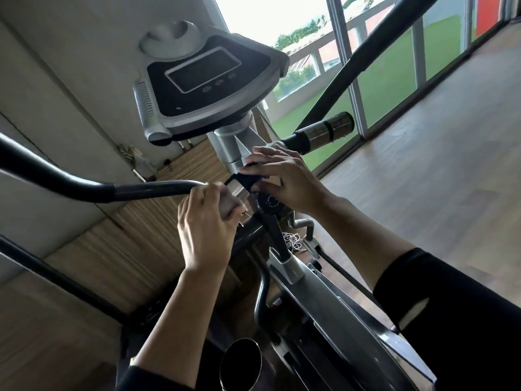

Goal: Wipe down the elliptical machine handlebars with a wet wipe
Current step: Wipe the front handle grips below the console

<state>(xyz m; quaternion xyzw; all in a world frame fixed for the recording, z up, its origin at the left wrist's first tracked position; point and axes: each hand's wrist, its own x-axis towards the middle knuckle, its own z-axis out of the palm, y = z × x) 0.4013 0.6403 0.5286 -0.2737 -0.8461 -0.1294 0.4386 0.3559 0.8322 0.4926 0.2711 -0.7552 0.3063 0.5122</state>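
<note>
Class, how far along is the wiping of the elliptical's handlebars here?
Done: nothing visible. In hand: the left hand grips what looks like the wipe at the inner end of the left handlebar; the right hand holds the black clamp. Left: the right handlebar, untouched.

The person wears a black long-sleeved top; the right sleeve (451, 320) is smooth, matt black cloth ending in a plain curved cuff (394, 266) partway along the forearm; the wrist and right hand (284, 179) beyond it are bare; near that cuff sits a pale, narrow, slanted mark (414, 310), its nature unclear; the left sleeve (146, 379), equally black, shows only at the bottom edge; the left hand (205, 232) and its fingers (197, 201) are uncovered.
</note>
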